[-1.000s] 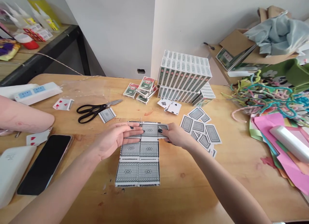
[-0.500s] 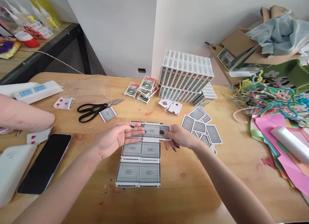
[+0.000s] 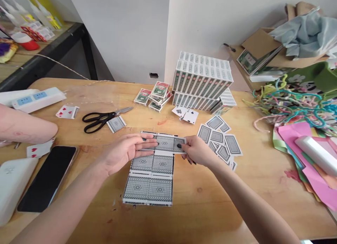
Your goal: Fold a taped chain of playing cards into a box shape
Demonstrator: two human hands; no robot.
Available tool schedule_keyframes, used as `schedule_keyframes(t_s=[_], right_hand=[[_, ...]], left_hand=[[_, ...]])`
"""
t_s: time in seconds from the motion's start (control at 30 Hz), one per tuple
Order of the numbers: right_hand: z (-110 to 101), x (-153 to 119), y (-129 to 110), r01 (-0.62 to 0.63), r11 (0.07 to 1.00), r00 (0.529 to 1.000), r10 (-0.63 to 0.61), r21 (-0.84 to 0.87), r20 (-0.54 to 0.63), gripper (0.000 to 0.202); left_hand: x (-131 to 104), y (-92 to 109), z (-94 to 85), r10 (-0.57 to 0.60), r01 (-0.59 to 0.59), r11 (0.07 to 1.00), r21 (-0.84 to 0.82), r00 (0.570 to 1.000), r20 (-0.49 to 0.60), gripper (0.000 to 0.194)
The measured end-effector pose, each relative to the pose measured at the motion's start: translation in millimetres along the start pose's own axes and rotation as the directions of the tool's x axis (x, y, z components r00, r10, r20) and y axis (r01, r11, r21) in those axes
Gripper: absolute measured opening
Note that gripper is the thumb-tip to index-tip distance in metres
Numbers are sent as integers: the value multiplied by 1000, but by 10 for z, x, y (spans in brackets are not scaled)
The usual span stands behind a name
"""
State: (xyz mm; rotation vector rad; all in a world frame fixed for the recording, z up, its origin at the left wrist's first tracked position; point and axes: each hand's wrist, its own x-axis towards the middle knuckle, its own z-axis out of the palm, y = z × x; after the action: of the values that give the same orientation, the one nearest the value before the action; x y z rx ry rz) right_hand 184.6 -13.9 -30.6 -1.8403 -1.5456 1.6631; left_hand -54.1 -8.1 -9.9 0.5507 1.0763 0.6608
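Observation:
A flat panel of grey patterned playing cards [image 3: 137, 188], face down in rows with white strips between them, lies on the table before me. Across its far row a playing card [image 3: 166, 143] extends past the right edge. My right hand [image 3: 198, 150] pinches that card's right end, thumb on top and the other fingers curled beneath. Over the far left part of the panel, my left hand [image 3: 121, 152] rests with fingers stretched out, their tips on the card's left part; they partly cover it. Beside my right hand lie several loose face-down cards [image 3: 232, 145].
Black-handled scissors [image 3: 98, 120] touch a cut card piece [image 3: 116, 124]. Card boxes [image 3: 201, 75] are stacked behind. A phone [image 3: 48, 179] and power strip [image 3: 39, 99] lie left, near another person's arm [image 3: 26, 124]. Coloured paper [image 3: 297, 139] and fuzzy stems [image 3: 286, 100] lie right.
The view has shifted slightly. Both hands keep nearly the same pose on the card, and the fingers beneath my right hand have drawn in a little. The near end of the panel appears slightly farther left.

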Motion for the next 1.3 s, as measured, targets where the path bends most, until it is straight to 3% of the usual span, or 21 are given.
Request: schedule_keyframes(t_s=[0.17, 0.3, 0.4, 0.43, 0.47, 0.5, 0.53, 0.57, 0.6, 0.63, 0.7, 0.87, 0.97, 1.07, 1.2, 1.3], right_hand=[[-31, 113, 43, 6, 987, 996, -20, 164, 83, 27], [6, 103, 97, 32, 975, 995, -52, 222, 85, 28], [30, 57, 114, 81, 969, 991, -103, 234, 83, 29], [38, 45, 117, 96, 969, 991, -116, 229, 74, 29], [48, 37, 120, 109, 969, 991, -125, 220, 58, 30], [60, 32, 123, 120, 970, 991, -130, 212, 38, 30], [73, 29, 125, 131, 970, 990, -138, 206, 17, 30], [87, 28, 128, 144, 968, 989, -148, 205, 0, 29], [101, 25, 130, 156, 965, 988, -156, 209, -14, 29], [114, 21, 130, 164, 963, 986, -162, 215, -26, 28], [134, 1, 118, 175, 958, 985, -169, 227, -42, 27], [150, -85, -14, 158, 978, 985, -147, 138, -92, 23], [156, -110, -156, 132, 987, 979, -144, -91, -142, 24], [159, -99, -300, 110, 936, 969, -176, -334, -174, 22], [111, -89, -430, 122, 874, 969, -207, -470, -135, 22], [39, -104, -441, 184, 906, 975, -218, -381, -48, 29]], left_hand=[[24, -8, 3, 15, -15, 1000, 18, 1000, -11, 26], [4, -17, 4, 43, -42, 996, 75, 999, -4, 27], [-62, -74, 56, 142, -105, 924, 368, 987, -73, 28], [-83, -110, 86, 235, -148, 834, 531, 967, -98, 29], [-97, -155, 122, 361, -196, 683, 704, 928, -91, 29], [-101, -207, 160, 503, -263, 479, 837, 864, -16, 30], [-95, -263, 198, 631, -346, 248, 905, 766, 120, 31], [-78, -319, 233, 655, -417, 36, 908, 696, 294, 33], [-53, -373, 263, 598, -474, -130, 871, 663, 450, 37], [-24, -422, 284, 533, -500, -242, 831, 647, 545, 41], [33, -495, 304, 458, -495, -359, 791, 645, 612, 49], [80, -547, 288, 427, -447, -410, 795, 676, 600, 54], [76, -553, 283, 420, -444, -396, 804, 690, 589, 55], [74, -563, 278, 416, -453, -370, 811, 700, 581, 55], [72, -533, 272, 419, -493, -279, 824, 710, 566, 58], [101, -474, 300, 524, -493, -115, 862, 707, 475, 47]])
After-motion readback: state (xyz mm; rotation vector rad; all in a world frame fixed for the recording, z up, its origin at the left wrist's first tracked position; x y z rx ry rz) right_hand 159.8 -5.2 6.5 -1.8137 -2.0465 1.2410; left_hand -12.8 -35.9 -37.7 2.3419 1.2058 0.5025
